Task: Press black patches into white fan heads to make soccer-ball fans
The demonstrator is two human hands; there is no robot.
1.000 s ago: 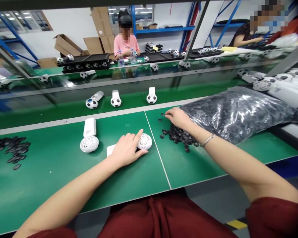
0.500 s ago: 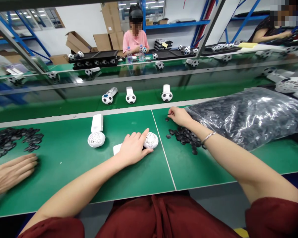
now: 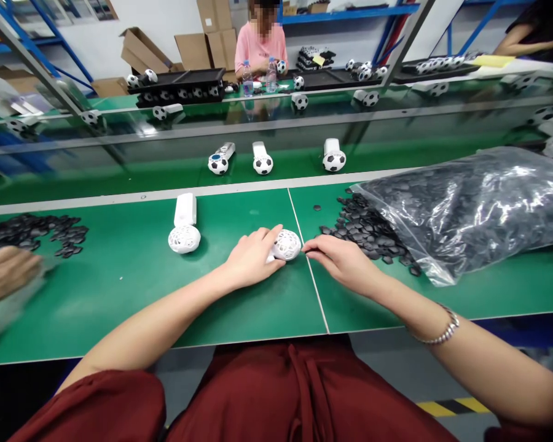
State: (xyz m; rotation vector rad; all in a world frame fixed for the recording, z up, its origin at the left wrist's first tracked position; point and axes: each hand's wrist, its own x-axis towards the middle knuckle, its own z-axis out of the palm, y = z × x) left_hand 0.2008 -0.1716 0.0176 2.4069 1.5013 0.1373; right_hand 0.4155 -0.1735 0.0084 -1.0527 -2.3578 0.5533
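Observation:
My left hand is closed around a white plastic piece with a round openwork head, held low over the green table. The rest of that piece is hidden under my palm. Just right of the head, my right hand pinches a small black piece between thumb and fingertips. Behind that hand lies a pile of black pieces, spreading from the mouth of a clear plastic bag. A second white piece with an openwork head rests on the table to the left.
A co-worker's hand is blurred at the far left, beside another heap of black pieces. Beyond the table's raised edge, several football-patterned pieces lie on a green strip. A person in pink sits farther back.
My right hand has come back from the loose black pieces toward the white head, carrying one black piece. My left hand keeps its hold. The co-worker's hand has shifted.

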